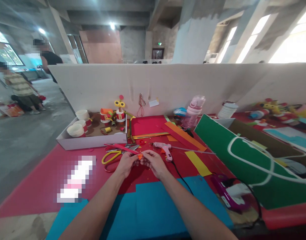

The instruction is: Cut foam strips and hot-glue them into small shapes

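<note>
My left hand [128, 164] and my right hand [153, 162] meet over the middle of the red table, their fingertips pinching a small orange paper piece [140, 156]. A narrow red paper strip [123, 147] runs from my left fingers toward the upper left; whether those fingers grip it too, I cannot tell. Yellow-handled scissors [110, 157] lie just left of my left hand, with a red handle beside them. Beyond my right hand rests a pink hot glue gun [165, 148], its black cord trailing toward me. My hands partly hide the orange piece.
Blue paper sheets [157, 208] lie under my forearms. A white tray [93, 142] holds paper cups and small figures. Orange strips [185, 135], a yellow strip [198, 163], a purple power strip [227, 193] and a green board [232, 160] occupy the right. Two people stand far left.
</note>
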The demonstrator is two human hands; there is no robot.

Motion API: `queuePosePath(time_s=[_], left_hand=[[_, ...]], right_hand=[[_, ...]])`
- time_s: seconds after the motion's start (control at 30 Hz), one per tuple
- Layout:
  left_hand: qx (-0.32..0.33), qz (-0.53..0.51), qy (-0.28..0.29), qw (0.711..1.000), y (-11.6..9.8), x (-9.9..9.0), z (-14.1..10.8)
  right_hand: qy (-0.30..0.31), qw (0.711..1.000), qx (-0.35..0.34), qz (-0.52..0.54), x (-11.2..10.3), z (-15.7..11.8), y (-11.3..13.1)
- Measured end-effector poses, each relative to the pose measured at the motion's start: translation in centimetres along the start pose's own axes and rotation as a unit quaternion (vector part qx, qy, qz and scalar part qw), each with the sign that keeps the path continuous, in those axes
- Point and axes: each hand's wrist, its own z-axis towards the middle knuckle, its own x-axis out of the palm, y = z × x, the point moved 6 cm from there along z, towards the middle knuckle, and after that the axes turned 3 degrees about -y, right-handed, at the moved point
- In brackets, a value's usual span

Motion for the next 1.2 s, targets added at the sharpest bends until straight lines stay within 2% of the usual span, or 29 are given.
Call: queuePosePath(time_s=[0.17, 0.33, 0.43, 0.5, 0.6, 0.73, 0.8, 0.93, 1.0, 1.07, 1.2], left_hand=[[-0.023, -0.016, 0.007, 1.000, 0.3, 0.0, 0.0], [-0.016, 0.007, 0.013, 1.000, 0.2, -0.2, 0.0], [-0.007, -0.022, 0.024, 0.999, -0.1, 0.1, -0.1], [0.014, -0.031, 0.042, 0.999, -0.5, 0.6, -0.4], [0.070, 0.020, 0.072, 0.995, -1.3, 1.4, -0.9], [0.123, 0.082, 0.095, 0.984, -1.7, 2.1, -1.3], [0.144, 0.110, 0.071, 0.981, -1.9, 1.9, -1.3], [0.162, 0.136, -0.037, 0.977, -2.0, 0.4, -0.8], [0.161, 0.136, -0.071, 0.975, -1.9, -0.3, -0.6], [0.163, 0.136, -0.085, 0.973, -1.8, -0.7, -0.4], [0.162, 0.152, -0.077, 0.972, -1.8, -0.5, -0.5]], right_hand=[[-0.005, 1.000, -0.004, -0.002, -0.1, 0.1, -0.2], [0.007, 0.999, -0.019, -0.032, 0.1, 0.1, -0.2], [-0.006, 0.999, -0.032, -0.010, 0.0, 0.2, 0.1], [-0.034, 0.998, -0.043, 0.023, -0.4, 0.4, 0.3], [-0.081, 0.993, -0.060, 0.059, -1.2, 0.7, 0.6], [-0.105, 0.989, -0.080, 0.074, -1.5, 0.8, 0.7], [-0.103, 0.989, -0.086, 0.062, -1.2, 0.6, 0.7], [-0.062, 0.995, -0.073, 0.017, -0.3, 0.1, 0.6], [-0.045, 0.997, -0.064, -0.019, -0.1, 0.1, 0.7], [-0.041, 0.996, -0.064, -0.049, -0.2, 0.1, 1.1], [-0.049, 0.992, -0.084, -0.083, -0.7, 0.2, 1.9]])
